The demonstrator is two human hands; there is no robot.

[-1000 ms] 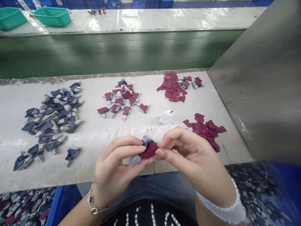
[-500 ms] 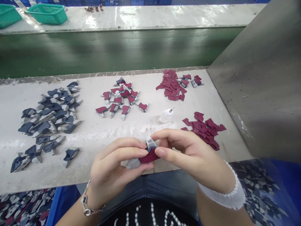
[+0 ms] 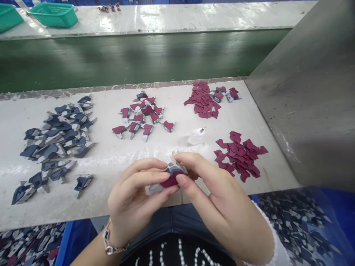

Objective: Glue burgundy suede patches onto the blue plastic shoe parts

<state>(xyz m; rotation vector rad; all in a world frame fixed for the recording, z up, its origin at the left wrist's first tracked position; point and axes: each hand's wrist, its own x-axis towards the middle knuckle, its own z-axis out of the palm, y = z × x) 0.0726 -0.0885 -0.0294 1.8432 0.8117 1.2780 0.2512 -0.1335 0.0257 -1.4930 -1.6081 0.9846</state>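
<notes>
Both hands pinch one small grey piece with a maroon patch (image 3: pixel 169 178) just above the near edge of the white table (image 3: pixel 111 155). My left hand (image 3: pixel 135 199) grips its grey lower end between thumb and fingers. My right hand (image 3: pixel 219 207) presses thumb and forefinger on the maroon part from the right. A heap of loose maroon patches (image 3: pixel 240 155) lies right beside my right hand. A small clear glue bottle (image 3: pixel 196 136) lies just beyond the fingers.
Several grey-and-maroon pieces (image 3: pixel 144 115) lie mid-table, a second maroon heap (image 3: pixel 203 99) at the far right, a spread of navy-and-grey pieces (image 3: pixel 57 138) on the left. A steel panel (image 3: pixel 305 96) walls the right side. Beyond runs a green belt (image 3: pixel 133 59); green baskets (image 3: pixel 52 14) stand behind.
My right hand has slid left and closed further over the piece, covering more of the maroon patch. The left hand keeps its grip almost unmoved.
</notes>
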